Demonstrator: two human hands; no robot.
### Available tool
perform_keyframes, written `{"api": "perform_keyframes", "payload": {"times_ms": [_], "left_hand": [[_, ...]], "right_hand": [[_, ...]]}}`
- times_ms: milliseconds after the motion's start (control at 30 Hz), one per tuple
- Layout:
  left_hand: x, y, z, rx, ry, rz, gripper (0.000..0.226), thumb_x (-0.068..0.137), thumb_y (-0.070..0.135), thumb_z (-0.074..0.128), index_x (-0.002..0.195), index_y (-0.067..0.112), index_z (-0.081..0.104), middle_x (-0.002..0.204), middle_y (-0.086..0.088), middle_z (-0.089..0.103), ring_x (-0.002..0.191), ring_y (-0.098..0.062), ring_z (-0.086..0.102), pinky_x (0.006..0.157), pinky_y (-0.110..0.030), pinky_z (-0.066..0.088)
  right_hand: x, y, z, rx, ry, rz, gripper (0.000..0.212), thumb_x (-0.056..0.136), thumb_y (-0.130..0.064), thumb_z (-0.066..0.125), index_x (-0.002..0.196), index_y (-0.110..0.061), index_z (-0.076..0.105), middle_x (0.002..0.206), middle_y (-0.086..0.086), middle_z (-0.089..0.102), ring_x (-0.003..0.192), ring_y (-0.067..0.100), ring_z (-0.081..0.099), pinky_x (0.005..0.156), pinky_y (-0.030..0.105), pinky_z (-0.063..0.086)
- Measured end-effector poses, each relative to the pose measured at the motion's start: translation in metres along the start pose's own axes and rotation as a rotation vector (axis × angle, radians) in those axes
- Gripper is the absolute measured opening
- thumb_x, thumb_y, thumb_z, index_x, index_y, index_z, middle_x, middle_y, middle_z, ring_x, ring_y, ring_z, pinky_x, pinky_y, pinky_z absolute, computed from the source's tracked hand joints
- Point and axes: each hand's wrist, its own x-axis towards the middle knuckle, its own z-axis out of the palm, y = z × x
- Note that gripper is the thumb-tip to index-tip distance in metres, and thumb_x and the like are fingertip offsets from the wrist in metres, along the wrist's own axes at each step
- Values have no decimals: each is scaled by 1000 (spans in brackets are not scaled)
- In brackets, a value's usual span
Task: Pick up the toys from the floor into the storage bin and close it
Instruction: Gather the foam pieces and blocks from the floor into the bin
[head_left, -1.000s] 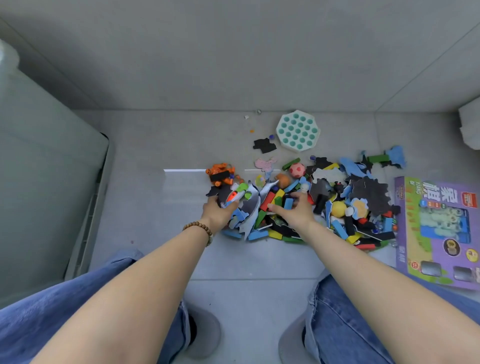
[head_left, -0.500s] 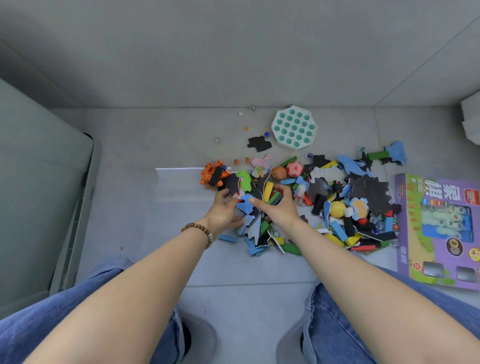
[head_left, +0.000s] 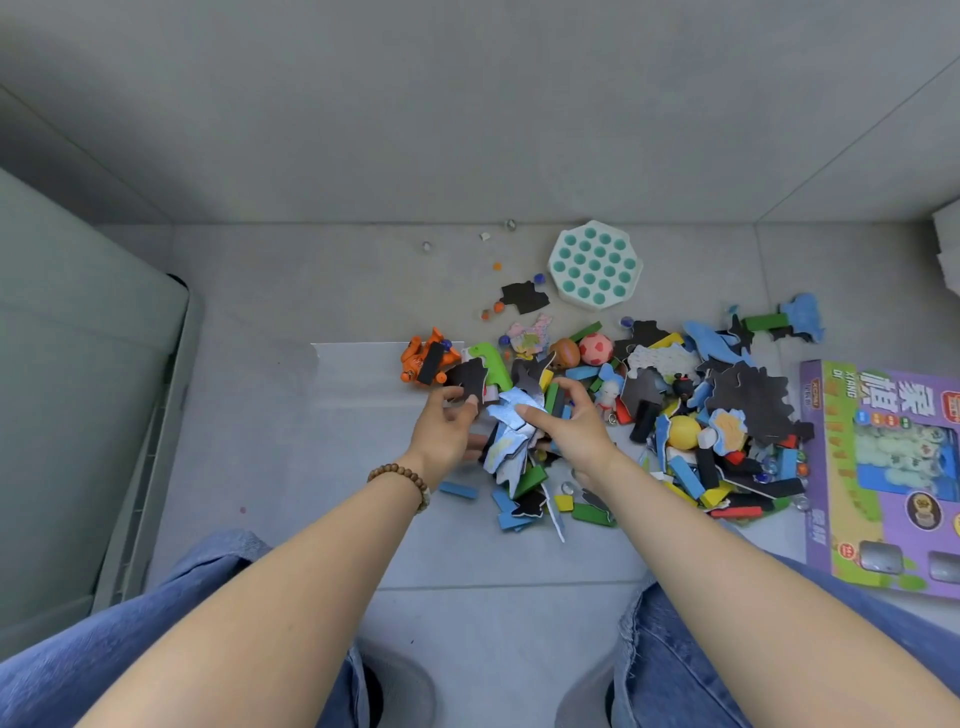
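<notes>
Foam puzzle pieces (head_left: 511, 436) bunch on edge between a person's left hand (head_left: 447, 431) and right hand (head_left: 576, 426), both curled around the clump, right of the grey storage bin (head_left: 104, 395) and well apart from it, with the rest of the toy pile (head_left: 675, 415) spread farther right. Squeezed only from two sides, the loose flat pieces could slip out and scatter on the carry to the bin. The clump's long axis runs from its far end back toward the person, roughly along the bin's long side, lower tips sagging floorward.
</notes>
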Motion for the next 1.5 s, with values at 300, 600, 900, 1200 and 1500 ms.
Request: {"api": "perform_keyframes", "payload": {"times_ms": [300,600,900,1200,1500], "left_hand": [[-4,13,-16,145,161,159,24,97,32,47,116,18,50,111,-7,58,81,-18,61,66,-29,55],[22,37,-41,518,342,248,71,84,44,65,142,20,33,140,-9,29,128,-28,39,106,-38,38],[57,42,-48,412,224,110,59,79,36,73,124,8,48,123,-9,55,108,-25,55,86,-28,43],[51,55,-63,315,61,101,66,64,59,76,96,4,58,83,-4,69,72,-10,67,54,-18,43],[-77,187,-155,236,-74,367,15,94,35,54,83,26,60,61,17,69,56,7,63,57,-21,28]], "right_hand": [[4,-20,-35,99,-135,93,66,70,-28,81,127,-29,47,138,8,49,97,21,66,66,31,56],[17,-48,-44,161,-141,42,59,76,-19,75,128,-24,47,132,9,55,100,22,66,74,34,56],[33,-46,-21,141,-160,47,48,78,-15,74,120,-23,51,124,9,60,97,22,67,70,34,58],[20,-67,-9,115,-182,11,50,79,-12,73,123,-18,51,114,9,67,97,24,67,80,39,57],[-68,-183,56,33,-278,-194,44,81,-14,72,120,-18,53,97,2,70,76,13,70,60,24,56]]}}
